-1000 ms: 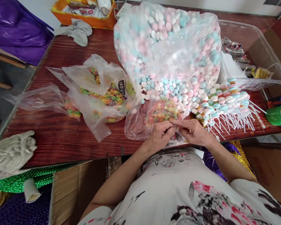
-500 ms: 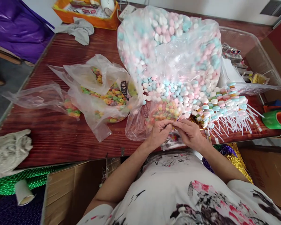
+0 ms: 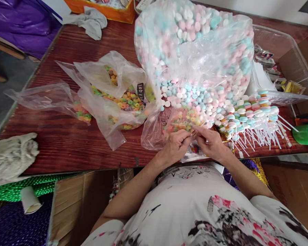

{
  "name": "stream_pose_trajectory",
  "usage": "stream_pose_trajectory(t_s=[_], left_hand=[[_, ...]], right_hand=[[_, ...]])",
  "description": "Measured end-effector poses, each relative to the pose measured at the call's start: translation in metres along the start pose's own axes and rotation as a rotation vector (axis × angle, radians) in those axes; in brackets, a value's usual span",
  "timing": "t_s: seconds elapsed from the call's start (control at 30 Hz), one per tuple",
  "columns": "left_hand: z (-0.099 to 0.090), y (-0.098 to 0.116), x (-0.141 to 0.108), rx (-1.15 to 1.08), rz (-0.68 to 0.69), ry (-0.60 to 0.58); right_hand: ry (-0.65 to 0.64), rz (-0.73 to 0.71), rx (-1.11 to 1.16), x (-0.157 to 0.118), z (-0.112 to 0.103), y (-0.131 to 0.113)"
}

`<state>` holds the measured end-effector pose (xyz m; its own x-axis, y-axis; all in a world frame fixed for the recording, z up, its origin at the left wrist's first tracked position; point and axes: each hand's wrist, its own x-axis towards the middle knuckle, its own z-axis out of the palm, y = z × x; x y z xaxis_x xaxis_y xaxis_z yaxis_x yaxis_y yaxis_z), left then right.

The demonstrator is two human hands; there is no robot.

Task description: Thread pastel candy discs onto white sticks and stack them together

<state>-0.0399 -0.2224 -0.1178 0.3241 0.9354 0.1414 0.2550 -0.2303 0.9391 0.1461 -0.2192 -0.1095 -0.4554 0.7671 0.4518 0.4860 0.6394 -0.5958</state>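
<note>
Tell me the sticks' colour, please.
The thin sticks beside the right hand are white; see the head view.

The left hand [image 3: 178, 145] and right hand [image 3: 212, 143] meet at the fingers [image 3: 204, 134] near the desk's [image 3: 66, 150] front edge; whatever lies between is too small to tell. From there, a clear bag [image 3: 200, 63] of pink, white and blue pieces [image 3: 193, 94] sits at twelve o'clock, a bag [image 3: 102, 97] of coloured rings [image 3: 128, 103] at ten, loaded white sticks [image 3: 256, 116] between two and three, and a green tape roll [image 3: 300, 134] at three.

The discs [image 3: 194, 96] are pink, white and pale blue.
</note>
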Motion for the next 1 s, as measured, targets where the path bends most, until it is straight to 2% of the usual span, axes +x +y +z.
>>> stream_pose_trajectory(t_s=[0.13, 0.2, 0.37, 0.47, 0.53, 0.6, 0.7, 0.8, 0.87, 1.0], left_hand=[[0.001, -0.001, 0.003, -0.101, -0.080, 0.054], [0.003, 0.000, 0.005, -0.133, -0.094, 0.068], [0.015, 0.004, 0.012, -0.127, -0.004, 0.099], [0.022, 0.004, 0.013, -0.111, 0.015, 0.091], [0.024, 0.005, 0.014, -0.116, -0.015, 0.089], [0.024, 0.007, 0.014, -0.147, -0.076, 0.074], [0.023, 0.010, 0.015, -0.242, -0.193, 0.008], [0.022, 0.012, 0.015, -0.338, -0.297, -0.064], [0.020, 0.015, 0.016, -0.394, -0.348, -0.095], [0.013, 0.019, 0.016, -0.486, -0.401, -0.141]], right_hand=[[0.114, 0.026, 0.010, -0.012, -0.001, -0.003], [0.161, 0.084, 0.032, -0.018, 0.001, -0.001], [0.227, 0.377, 0.234, -0.020, 0.001, 0.000], [0.284, 0.425, 0.342, -0.015, -0.008, 0.000], [0.390, 0.404, 0.343, -0.014, -0.017, 0.002], [0.424, 0.326, 0.223, -0.014, -0.027, 0.005], [0.257, 0.105, -0.042, -0.013, -0.037, 0.011], [0.118, -0.067, -0.198, -0.007, -0.043, 0.016], [0.092, -0.110, -0.242, -0.003, -0.045, 0.018], [0.033, -0.095, -0.259, 0.001, -0.045, 0.019]])
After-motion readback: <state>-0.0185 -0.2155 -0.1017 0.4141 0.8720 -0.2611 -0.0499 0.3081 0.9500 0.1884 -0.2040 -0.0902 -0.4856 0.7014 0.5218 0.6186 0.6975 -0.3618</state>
